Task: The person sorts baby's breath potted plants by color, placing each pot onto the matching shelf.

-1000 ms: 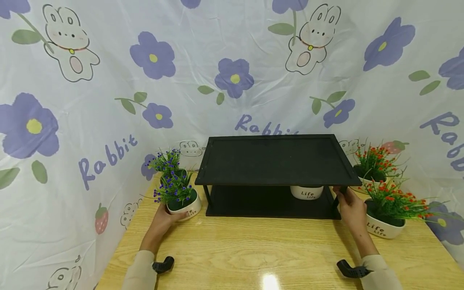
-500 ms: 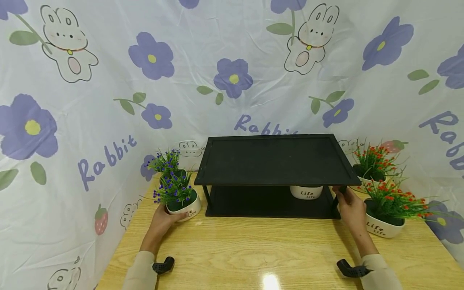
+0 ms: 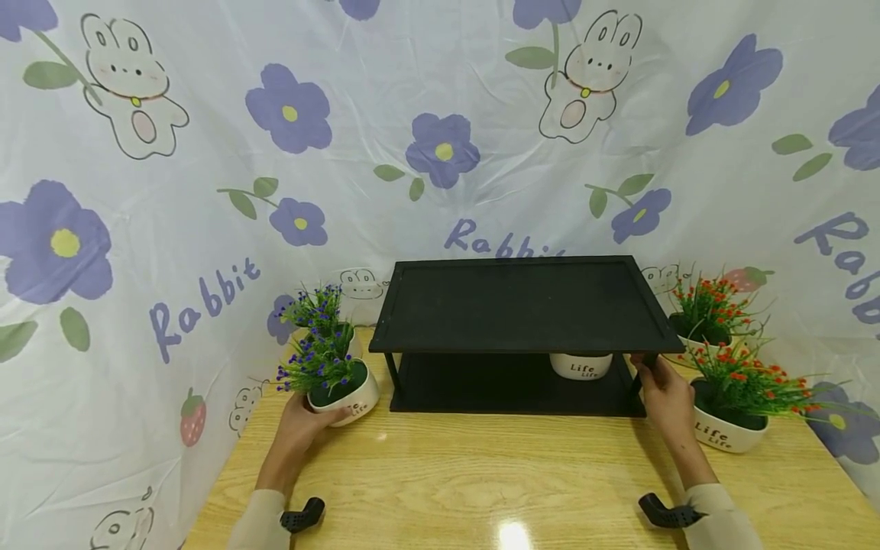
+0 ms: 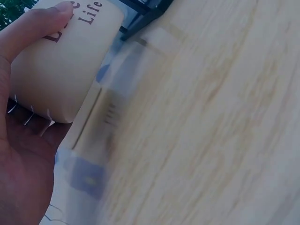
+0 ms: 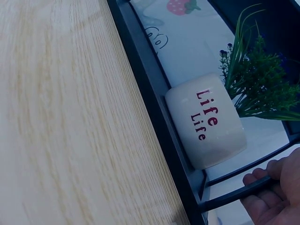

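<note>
My left hand [image 3: 299, 424] grips a white "Life" pot [image 3: 360, 400] of purple flowers left of the black two-tier rack [image 3: 522, 305]. In the left wrist view, the thumb lies across the lettering of this pot [image 4: 70, 61], and its base appears raised off the table. My right hand [image 3: 668, 397] holds the rack's front right post [image 5: 243, 193], fingers curled round it. On the lower shelf, at its right end, stands another white pot [image 3: 581, 365]. The upper shelf hides its plant in the head view; the right wrist view shows green leaves [image 5: 262, 79] with dark purple buds.
Behind the held pot stands a second purple-flowered plant [image 3: 312, 309]. Two pots of orange-red flowers, one at the back [image 3: 711, 313] and one in front [image 3: 732, 428], stand right of the rack. Wooden tabletop [image 3: 481, 473] stretches before it; a printed curtain [image 3: 385, 92] hangs behind.
My left hand has shifted a little left and towards me with the purple-flowered pot, which tilts slightly. My right hand and the rack stay where they were.
</note>
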The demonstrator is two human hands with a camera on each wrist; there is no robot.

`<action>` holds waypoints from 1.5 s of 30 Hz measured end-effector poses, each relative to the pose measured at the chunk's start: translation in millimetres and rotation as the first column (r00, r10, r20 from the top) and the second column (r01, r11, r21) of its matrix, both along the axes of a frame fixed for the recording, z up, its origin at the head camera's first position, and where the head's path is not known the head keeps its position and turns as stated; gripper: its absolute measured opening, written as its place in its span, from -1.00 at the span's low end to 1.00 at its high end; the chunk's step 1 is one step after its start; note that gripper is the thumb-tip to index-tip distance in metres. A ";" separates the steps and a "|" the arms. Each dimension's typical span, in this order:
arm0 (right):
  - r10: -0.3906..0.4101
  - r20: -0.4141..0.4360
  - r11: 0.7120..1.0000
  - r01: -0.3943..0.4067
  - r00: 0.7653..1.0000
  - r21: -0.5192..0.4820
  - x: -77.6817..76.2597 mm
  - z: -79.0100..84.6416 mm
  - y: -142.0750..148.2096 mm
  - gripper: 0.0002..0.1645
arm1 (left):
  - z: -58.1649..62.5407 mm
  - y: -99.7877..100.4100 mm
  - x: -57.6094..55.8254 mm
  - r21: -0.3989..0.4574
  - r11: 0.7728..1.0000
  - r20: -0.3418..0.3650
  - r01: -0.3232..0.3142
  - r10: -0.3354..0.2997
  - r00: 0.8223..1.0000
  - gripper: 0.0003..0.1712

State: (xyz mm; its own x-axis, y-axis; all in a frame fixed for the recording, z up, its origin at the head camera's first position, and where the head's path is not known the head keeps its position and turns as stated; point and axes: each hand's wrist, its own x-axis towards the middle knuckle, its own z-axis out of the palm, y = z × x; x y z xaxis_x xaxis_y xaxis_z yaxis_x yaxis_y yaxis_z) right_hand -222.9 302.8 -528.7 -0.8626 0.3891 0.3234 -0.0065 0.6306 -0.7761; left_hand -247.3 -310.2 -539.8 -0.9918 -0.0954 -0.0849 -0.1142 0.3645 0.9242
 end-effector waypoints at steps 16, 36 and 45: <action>-0.003 0.003 1.000 0.003 1.000 0.030 0.0 -1.7 1.1 -0.69 | 33.2 -9.3 19.4 -0.078 0.996 -0.182 0.030 -0.044 0.982 -0.03; 0.006 -0.014 1.000 -0.005 1.000 0.023 -0.8 -0.2 0.3 -0.68 | 55.0 17.2 31.6 -0.061 0.990 -0.217 0.127 -0.137 0.966 0.08; -0.005 -0.002 1.000 0.005 1.000 0.024 -0.8 -0.3 0.5 -0.67 | 58.8 42.8 38.6 -0.076 0.980 -0.227 0.185 -0.198 0.954 0.08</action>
